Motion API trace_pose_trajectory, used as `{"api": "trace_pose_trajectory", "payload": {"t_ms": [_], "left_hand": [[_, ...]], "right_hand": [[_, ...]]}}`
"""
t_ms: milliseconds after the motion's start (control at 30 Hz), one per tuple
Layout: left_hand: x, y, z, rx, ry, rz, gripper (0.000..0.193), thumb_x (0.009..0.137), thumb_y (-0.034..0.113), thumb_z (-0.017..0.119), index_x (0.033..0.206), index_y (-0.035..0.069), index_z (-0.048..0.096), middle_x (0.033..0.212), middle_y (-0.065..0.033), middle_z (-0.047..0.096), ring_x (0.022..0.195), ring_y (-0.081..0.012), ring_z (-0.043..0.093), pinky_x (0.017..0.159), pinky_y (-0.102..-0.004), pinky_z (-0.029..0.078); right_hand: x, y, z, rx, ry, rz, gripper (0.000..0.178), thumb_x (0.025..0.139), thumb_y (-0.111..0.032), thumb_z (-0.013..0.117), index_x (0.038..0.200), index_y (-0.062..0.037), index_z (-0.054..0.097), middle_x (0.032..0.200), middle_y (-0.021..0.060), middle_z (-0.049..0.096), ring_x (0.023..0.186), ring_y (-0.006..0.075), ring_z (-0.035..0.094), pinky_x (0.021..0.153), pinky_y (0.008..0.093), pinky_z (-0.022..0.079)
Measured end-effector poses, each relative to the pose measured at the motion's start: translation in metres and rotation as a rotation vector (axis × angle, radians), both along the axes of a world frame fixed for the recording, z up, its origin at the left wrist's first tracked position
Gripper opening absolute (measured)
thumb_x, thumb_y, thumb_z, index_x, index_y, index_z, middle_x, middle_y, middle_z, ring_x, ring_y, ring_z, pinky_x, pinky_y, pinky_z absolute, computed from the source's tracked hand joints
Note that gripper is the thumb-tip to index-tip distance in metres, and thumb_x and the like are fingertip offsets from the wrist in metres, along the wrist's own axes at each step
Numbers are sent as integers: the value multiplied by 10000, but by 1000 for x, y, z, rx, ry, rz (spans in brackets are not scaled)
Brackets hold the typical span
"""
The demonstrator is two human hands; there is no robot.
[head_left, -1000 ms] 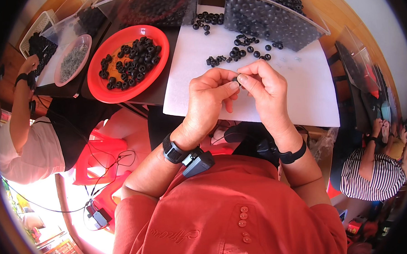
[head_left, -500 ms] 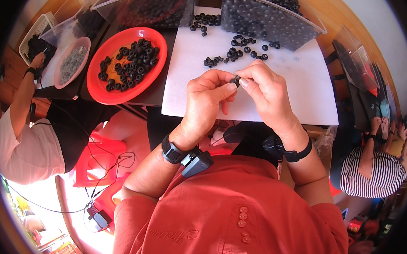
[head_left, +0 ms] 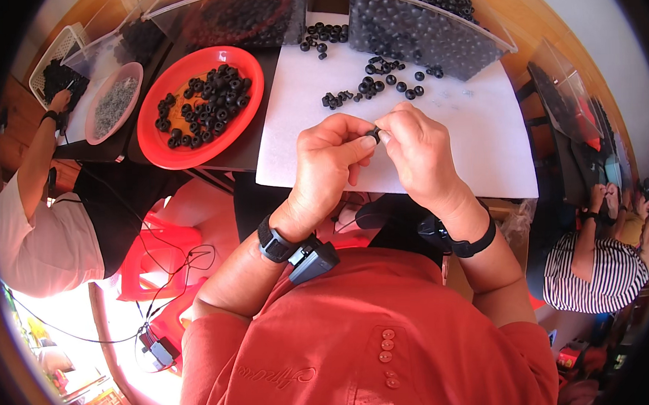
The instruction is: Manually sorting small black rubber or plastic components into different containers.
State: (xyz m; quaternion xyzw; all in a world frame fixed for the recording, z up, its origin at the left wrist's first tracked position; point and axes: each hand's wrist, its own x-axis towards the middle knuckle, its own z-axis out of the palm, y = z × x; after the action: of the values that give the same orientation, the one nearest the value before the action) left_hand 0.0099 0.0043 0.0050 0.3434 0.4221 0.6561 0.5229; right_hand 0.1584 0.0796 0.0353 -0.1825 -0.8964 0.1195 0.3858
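Observation:
My left hand [head_left: 326, 155] pinches a small black round part [head_left: 374, 134] between thumb and forefinger, over the white sheet [head_left: 481, 145]. From the other side my right hand [head_left: 422, 158] closes its thumb and fingertips on the same part. The fingers cover most of it, so its exact shape is hidden. Just beyond my hands lie several loose black balls [head_left: 390, 79], some with visible holes, and a row of smaller black pieces [head_left: 337, 99]. More black balls [head_left: 328, 33] sit farther back on the sheet.
A red plate [head_left: 150, 141] holding black holed balls stands to the left. Behind the sheet is a clear bin [head_left: 419, 43] full of black balls. Farther left, a pink bowl [head_left: 137, 84] contains small pale pieces, near a co-worker's hand [head_left: 60, 100]. Other people sit at the right.
My right hand has drawn slightly inward, its fingertips closer around the part. The left hand keeps its pinch almost in place. The whole view has shifted a little.

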Motion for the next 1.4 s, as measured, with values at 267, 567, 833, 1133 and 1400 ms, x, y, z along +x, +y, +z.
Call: {"api": "trace_pose_trajectory", "payload": {"t_ms": [267,567,833,1133,1400], "left_hand": [[1,1,1,-25,17,5,98,919,-29,642,1012,-51,666,758,-63,656,558,-69,535,435,-193,374],[2,-4,3,-21,5,31,67,887,-15,669,953,-14,684,770,-12,647,655,-66,555,544,-212,414],[2,-3,3,-11,-24,34,91,890,-17,668,981,-18,673,766,-17,644,636,-72,560,519,-206,428],[2,-3,-4,27,47,3,67,913,0,658,976,-15,670,752,-11,638,590,-49,538,474,-192,411],[-2,-3,-1,-5,54,-9,85,927,-13,643,1001,-50,660,785,-71,658,601,-95,574,473,-212,429]], "right_hand": [[0,-1,0,147,-43,-51,156,737,11,627,859,-43,546,791,106,553,713,316,592,563,422,476],[-11,-20,0,318,-38,-186,148,721,-24,633,799,-48,509,758,111,533,673,316,570,531,421,458],[-9,-19,-2,-9,100,-86,141,772,46,616,818,-34,509,726,122,544,637,328,580,542,425,450],[4,-12,6,-589,148,56,110,880,17,625,815,6,537,719,128,621,621,202,586,571,326,452],[1,-16,4,-591,176,39,108,849,11,646,841,3,539,691,111,601,573,201,558,544,332,436]]}}
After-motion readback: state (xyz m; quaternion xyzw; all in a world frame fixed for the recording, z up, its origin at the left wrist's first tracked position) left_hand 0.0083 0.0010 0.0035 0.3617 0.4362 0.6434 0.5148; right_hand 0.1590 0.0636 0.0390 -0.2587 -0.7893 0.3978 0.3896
